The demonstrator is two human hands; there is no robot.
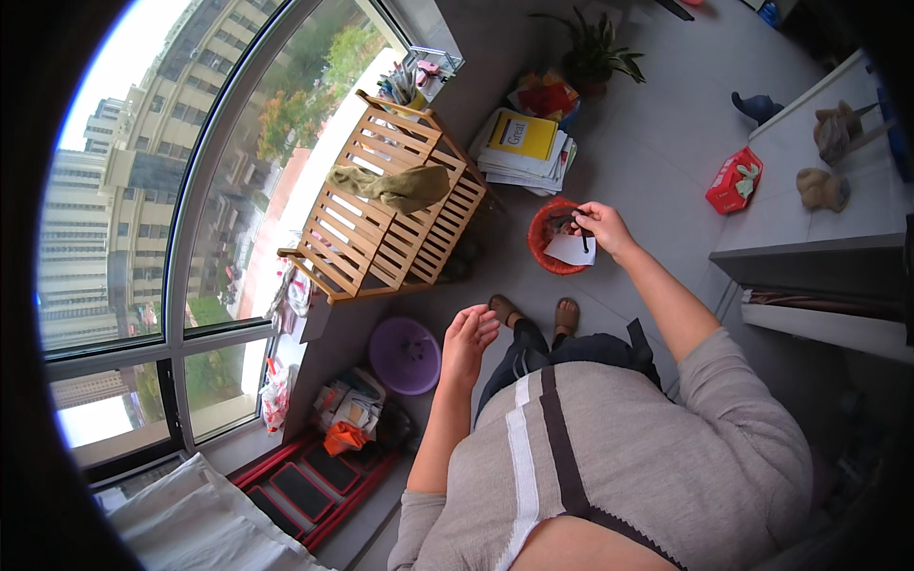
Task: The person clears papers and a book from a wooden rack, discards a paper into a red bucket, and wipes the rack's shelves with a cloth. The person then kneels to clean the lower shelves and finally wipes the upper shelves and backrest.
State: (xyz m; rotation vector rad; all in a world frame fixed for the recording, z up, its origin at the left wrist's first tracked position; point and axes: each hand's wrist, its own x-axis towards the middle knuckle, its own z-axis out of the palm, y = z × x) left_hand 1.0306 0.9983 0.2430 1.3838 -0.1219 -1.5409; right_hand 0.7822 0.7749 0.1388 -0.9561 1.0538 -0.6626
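My right hand (602, 227) is above a small round waste bin (535, 239) with a red liner, gripping a thin black strip-like item (585, 239) between thumb and fingers. A white piece of paper (569, 251) lies at the bin's mouth, just under that hand. My left hand (468, 341) is raised in front of my body, palm partly up, fingers loosely bent and holding nothing. Left of the bin stands a slatted wooden rack (368, 243), with an olive-green cloth item (418, 190) draped on it.
Stacked books and papers (525, 151) stand beyond the bin, near a potted plant (593, 63). A purple basin (405, 355) and a red folding step ladder (303, 492) are at the left. A red box (735, 180) rests to the right, by a white cabinet (778, 214).
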